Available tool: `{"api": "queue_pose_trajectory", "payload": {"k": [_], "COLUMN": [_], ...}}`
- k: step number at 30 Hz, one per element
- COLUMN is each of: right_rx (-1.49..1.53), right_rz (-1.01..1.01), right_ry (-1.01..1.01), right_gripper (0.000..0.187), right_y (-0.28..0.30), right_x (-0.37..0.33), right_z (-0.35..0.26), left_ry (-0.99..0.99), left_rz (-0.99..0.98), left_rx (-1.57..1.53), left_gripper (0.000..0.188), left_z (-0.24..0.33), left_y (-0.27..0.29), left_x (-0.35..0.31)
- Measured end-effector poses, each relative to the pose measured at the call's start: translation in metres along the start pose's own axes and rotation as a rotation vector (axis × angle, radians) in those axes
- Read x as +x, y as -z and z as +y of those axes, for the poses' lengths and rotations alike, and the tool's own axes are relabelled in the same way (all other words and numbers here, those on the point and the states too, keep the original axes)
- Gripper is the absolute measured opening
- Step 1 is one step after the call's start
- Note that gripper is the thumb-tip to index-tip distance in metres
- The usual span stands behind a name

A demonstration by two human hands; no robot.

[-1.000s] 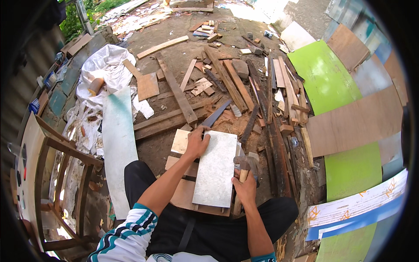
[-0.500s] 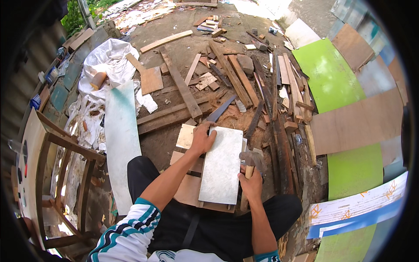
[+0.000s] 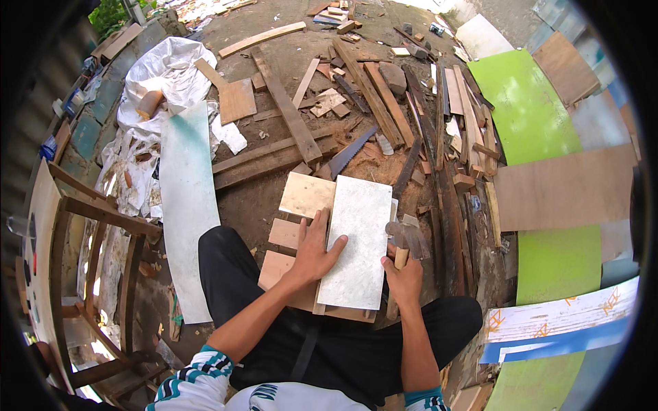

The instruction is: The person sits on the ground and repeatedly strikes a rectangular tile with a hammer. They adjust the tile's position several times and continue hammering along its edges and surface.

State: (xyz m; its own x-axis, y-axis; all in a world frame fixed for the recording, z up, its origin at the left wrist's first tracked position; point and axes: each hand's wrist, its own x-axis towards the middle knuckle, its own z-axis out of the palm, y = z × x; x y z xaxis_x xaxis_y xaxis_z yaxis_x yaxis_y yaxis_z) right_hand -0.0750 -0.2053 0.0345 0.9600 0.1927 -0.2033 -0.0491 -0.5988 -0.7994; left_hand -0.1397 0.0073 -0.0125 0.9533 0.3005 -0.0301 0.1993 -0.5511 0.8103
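Note:
A white, speckled rectangular board (image 3: 358, 240) lies across pieces of bare wood (image 3: 306, 196) between my knees. My left hand (image 3: 317, 250) is spread at the board's left edge, its thumb over the white face and its other fingers on or above the wood beside it. Along the right edge, my right hand (image 3: 404, 279) grips a hammer (image 3: 401, 257) by its wooden handle, close beneath the metal head. The head points up and away from me. Part of the handle is hidden by the hand.
A handsaw (image 3: 351, 152) lies beyond the boards, among scattered timber and sawdust. At left are a wooden frame (image 3: 113, 219), a long pale panel (image 3: 186, 219) and a white sack (image 3: 164, 77). Green sheets (image 3: 524, 109) and a brown sheet (image 3: 565, 188) line the right.
My left hand has moved from the white board's far left corner down its left side and spread out. The right hand still holds the hammer; the view has shifted slightly.

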Motion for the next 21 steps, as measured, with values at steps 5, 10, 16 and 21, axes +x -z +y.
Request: {"api": "queue_pose_trajectory", "payload": {"k": [5,10,16,21], "right_rx": [-0.067,-0.054,-0.134,-0.132], "right_rz": [0.003,-0.023,0.008,0.002], "right_ry": [0.037,0.022,0.096,0.094], "right_gripper": [0.036,0.036,0.037,0.036], "right_y": [-0.004,-0.003,-0.004,-0.001], "right_x": [0.001,0.002,0.002,-0.003], "right_z": [0.008,0.009,0.016,0.0], "left_ry": [0.04,0.014,0.073,0.122], "left_rz": [0.067,0.108,0.099,0.064], "left_rx": [-0.042,-0.018,0.145,0.258], "left_gripper": [0.074,0.073,0.064,0.06], "left_z": [0.005,0.004,0.013,0.028], "left_y": [-0.019,-0.024,-0.022,-0.013], "left_x": [-0.015,-0.015,-0.014,-0.014]}}
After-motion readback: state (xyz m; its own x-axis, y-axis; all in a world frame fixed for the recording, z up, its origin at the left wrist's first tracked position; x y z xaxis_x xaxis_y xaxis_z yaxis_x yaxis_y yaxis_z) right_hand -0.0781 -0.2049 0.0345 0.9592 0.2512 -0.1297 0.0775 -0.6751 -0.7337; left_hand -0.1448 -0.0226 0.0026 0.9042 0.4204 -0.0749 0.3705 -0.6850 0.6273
